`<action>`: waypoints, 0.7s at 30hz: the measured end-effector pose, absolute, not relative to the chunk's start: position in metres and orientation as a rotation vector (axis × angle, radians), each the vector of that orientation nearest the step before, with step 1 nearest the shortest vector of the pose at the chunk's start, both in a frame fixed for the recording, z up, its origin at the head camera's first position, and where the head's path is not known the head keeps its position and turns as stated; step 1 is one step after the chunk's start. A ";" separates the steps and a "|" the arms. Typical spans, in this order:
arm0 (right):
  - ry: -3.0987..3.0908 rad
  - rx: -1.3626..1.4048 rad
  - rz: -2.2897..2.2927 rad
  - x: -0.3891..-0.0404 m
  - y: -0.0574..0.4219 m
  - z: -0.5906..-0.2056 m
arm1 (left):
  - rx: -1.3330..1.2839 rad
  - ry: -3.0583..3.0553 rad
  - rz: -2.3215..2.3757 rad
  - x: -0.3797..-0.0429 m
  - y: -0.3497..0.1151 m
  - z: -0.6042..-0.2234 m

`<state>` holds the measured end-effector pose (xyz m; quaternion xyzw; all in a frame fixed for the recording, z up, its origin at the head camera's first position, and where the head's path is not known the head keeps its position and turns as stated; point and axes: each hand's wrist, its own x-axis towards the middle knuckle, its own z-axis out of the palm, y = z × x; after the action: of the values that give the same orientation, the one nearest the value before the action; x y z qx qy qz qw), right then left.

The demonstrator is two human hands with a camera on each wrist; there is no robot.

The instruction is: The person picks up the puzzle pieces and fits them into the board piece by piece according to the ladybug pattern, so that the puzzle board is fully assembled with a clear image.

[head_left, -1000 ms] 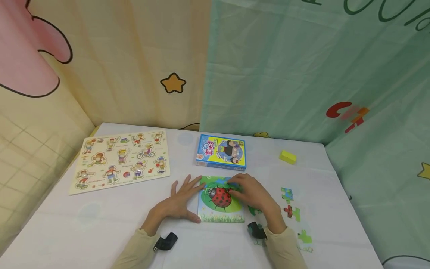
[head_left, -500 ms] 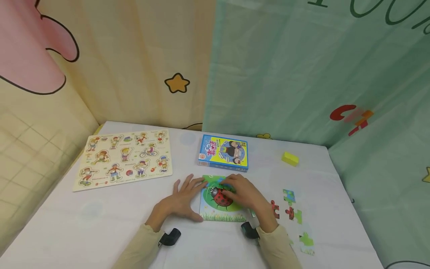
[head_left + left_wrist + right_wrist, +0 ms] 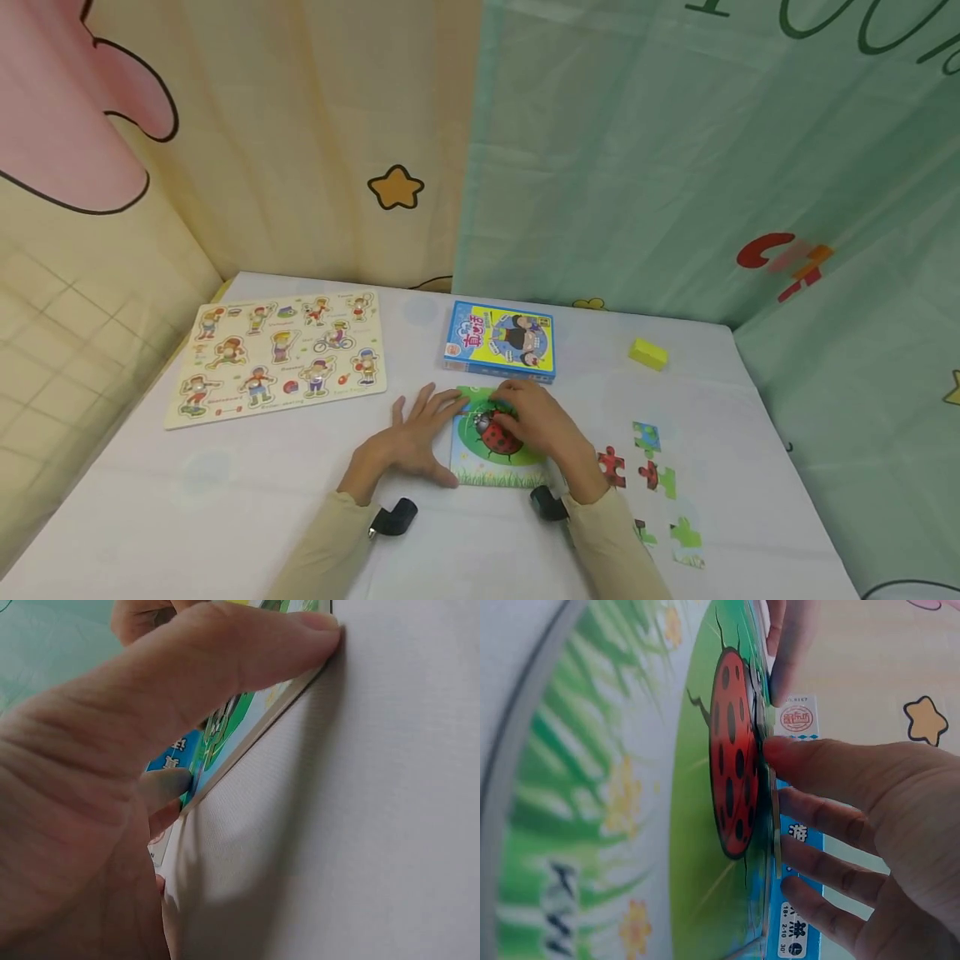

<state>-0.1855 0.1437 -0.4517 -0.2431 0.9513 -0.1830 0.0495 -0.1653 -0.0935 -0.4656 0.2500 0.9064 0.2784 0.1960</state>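
Observation:
A square ladybug puzzle board [image 3: 491, 477] lies flat in front of me, grass along its near edge. My left hand [image 3: 412, 443] is spread along the board's left side. Its thumb touches the near left corner and its fingertips rest at the far left corner, as the left wrist view also shows. Over the board's far right part, my right hand [image 3: 542, 421] has thumb and fingers bent together. In the right wrist view the thumb and fingers pinch a thin puzzle piece [image 3: 777, 851], seen edge-on at the board's surface; its picture is hidden.
Several loose puzzle pieces [image 3: 651, 479] lie right of the board, some partly behind the right forearm. Beyond it sits a blue and yellow card box [image 3: 498, 342]. A yellow block [image 3: 648, 354] stands far right; a wooden sports-figure board [image 3: 277, 360] lies left.
My right hand has shifted left over the board, uncovering more loose pieces beside it. The board has turned slightly and moved a little away, with my left hand staying at its left edge.

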 end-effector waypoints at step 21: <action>3.026 -0.673 -0.356 -0.188 0.135 -0.453 | 0.641 2.515 0.775 -0.172 -0.088 -0.468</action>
<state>-0.1879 0.1350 -0.4529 -0.2155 0.9697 -0.1142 0.0105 -0.1719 -0.0875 -0.4683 0.2310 0.9068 0.2795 0.2151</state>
